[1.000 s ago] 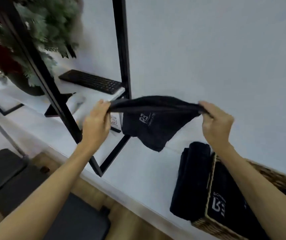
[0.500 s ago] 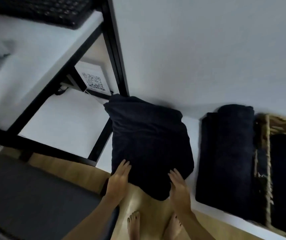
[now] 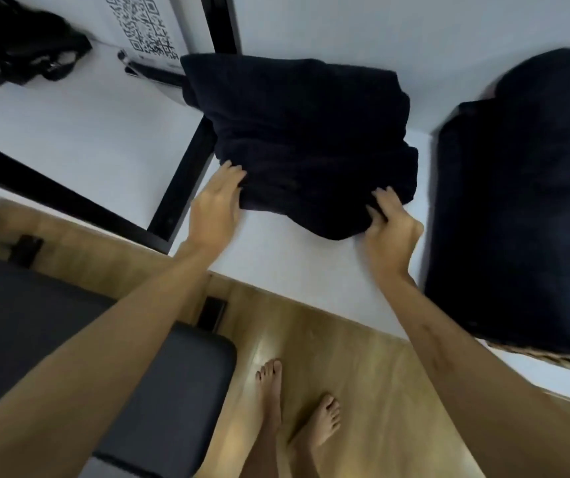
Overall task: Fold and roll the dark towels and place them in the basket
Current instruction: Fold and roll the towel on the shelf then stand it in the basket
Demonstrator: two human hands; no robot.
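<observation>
- The left hand [image 3: 215, 205] gripped the near left edge of the dark towel [image 3: 307, 139], its fingers curled under the fabric and pressed into it.
- The right hand [image 3: 388, 229] pinched the near right corner of the same towel, fingers [image 3: 385, 201] bent over the cloth and thumb tucked beneath the fold.
- The dark towel lay bunched and loosely folded on the white table [image 3: 293, 267], its near edge lifted slightly between the two hands and its far edge touching the black frame post [image 3: 221, 22].
- Both forearms reached in from the bottom of the view, the left one crossing above a dark grey cushion [image 3: 69, 339].
- Just right of the held towel, apart from it by a strip of bare table, lay a stack of dark towels [image 3: 518, 208], a rolled one resting along its top.
- A sliver of the woven basket [image 3: 552, 358] showed under the stack's near edge; how the towels sat in it could not be told.
- Behind the towel, a sheet with a QR code [image 3: 145, 25] leaned by the post, and a black bundle of straps [image 3: 18, 53] lay at the far left.
- Two bare feet [image 3: 297, 408] stood on the wooden floor [image 3: 362, 374] below the table's edge.
</observation>
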